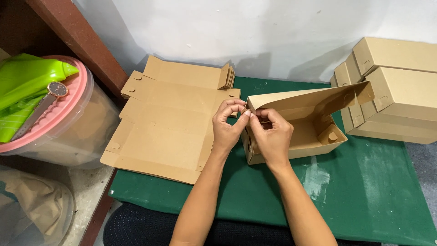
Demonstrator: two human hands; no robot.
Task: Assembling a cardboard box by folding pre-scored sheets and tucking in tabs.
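1. Far left, a clear tub with a pink lid (pixel 68 123) stands off the mat, with a green plastic item (pixel 27 77) and a wristwatch (pixel 54 91) lying on top — well apart from the work.
2. Just right of it, a stack of flat cardboard blanks (pixel 168 123) lies on the green mat (pixel 373 191), its right edge touching or nearly touching the left hand.
3. The left hand (pixel 227 125) has thumb and forefinger pinched shut on a small tab at the left end of the half-folded box (pixel 300 132).
4. The right hand (pixel 273 136), just beside it, has its fingers curled closed on the same corner, pressing the end wall.
5. The box sits mid-mat, its lid flap raised and slanting up to the right. To do this well, I judge the tab should be kept square to its slot and the wall held upright while it seats — a skewed push would crease the card.
6. Far right, a stack of finished boxes (pixel 391 86) stands close behind the raised flap; the flap's tip nearly meets it, so swinging room there looks tight.
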